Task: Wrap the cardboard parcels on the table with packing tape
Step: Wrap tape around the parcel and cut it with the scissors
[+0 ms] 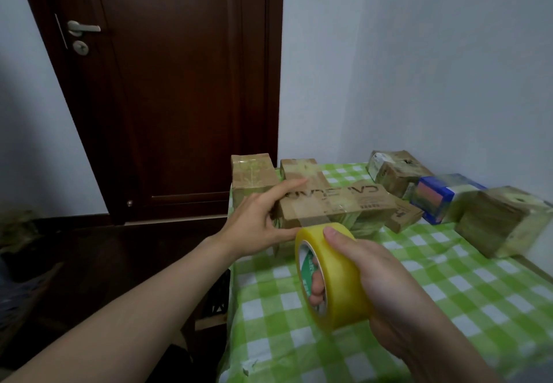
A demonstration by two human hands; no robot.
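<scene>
A long cardboard parcel with dark lettering lies near the table's far left corner, partly banded with clear tape. My left hand grips its left end, fingers over the top and thumb at the front. My right hand holds a yellow roll of packing tape just in front of the parcel, fingers through the core and thumb on the outer face. The roll stands on edge above the green checked tablecloth.
Two taped cardboard boxes stand behind the parcel at the table's left edge. More taped boxes, among them a blue one and a large one, line the right wall. A dark wooden door stands behind.
</scene>
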